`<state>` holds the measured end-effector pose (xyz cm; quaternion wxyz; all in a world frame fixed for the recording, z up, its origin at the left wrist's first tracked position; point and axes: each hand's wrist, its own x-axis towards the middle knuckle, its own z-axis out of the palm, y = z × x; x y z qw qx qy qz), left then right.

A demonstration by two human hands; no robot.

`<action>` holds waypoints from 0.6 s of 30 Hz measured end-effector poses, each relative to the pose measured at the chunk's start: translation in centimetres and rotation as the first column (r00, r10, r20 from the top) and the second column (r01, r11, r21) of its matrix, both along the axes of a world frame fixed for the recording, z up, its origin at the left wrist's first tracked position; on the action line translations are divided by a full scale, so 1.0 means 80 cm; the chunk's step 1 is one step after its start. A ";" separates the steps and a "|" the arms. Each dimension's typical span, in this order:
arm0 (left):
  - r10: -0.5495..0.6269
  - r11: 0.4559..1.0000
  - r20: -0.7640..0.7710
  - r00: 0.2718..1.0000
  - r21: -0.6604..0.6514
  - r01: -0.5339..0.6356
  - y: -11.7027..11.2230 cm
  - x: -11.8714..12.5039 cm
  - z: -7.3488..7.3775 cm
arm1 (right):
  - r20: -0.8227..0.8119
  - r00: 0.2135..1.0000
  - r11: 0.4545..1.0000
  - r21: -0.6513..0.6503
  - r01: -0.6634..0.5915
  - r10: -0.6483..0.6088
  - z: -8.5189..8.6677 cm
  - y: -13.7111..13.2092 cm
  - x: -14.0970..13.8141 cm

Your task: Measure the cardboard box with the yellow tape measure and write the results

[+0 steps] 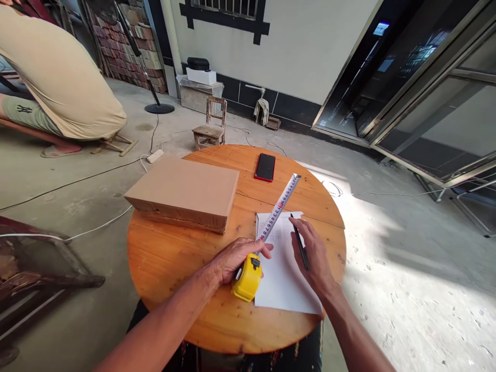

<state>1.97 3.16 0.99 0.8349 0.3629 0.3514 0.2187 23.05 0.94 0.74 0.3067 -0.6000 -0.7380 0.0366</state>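
Note:
My left hand [242, 257] is closed around a yellow tape measure [248, 279]. Its blade [279, 206] is pulled out and slants up to the right, over the top of a white sheet of paper [281, 284]. Between the fingers of my right hand [313, 253] is a black pen [299, 242], its tip pointing away from me above the paper. Small rows of writing show near the top of the sheet. A closed cardboard box [186, 188] lies flat on the round wooden table [174, 268], left of the paper.
A phone with a red edge [265, 167] lies at the table's far side. Beyond stands a small wooden chair [211, 126]. At left a person in a tan shirt [65, 72] sits low. Cables and a white power strip [155, 156] run across the floor; a glass door [445, 103] is at right.

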 end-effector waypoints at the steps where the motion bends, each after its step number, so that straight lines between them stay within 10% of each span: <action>1: 0.004 1.000 0.000 1.000 0.003 -0.004 0.000 0.000 -0.001 | 0.147 0.989 1.000 -0.022 -0.018 0.021 0.000 0.000 0.004; 6: 0.012 1.000 0.013 1.000 0.010 -0.012 -0.001 0.000 -0.003 | 0.445 0.895 0.995 -0.083 0.051 -0.009 -0.015 -0.010 0.020; 12: 0.010 1.000 0.020 1.000 0.005 -0.010 -0.001 -0.001 -0.002 | 0.067 0.958 0.952 0.149 0.266 -0.278 -0.046 -0.090 0.043; 18: 0.018 1.000 0.007 1.000 -0.013 -0.018 -0.001 -0.002 -0.004 | -0.320 0.749 0.795 -0.024 0.606 -0.581 -0.060 -0.216 0.045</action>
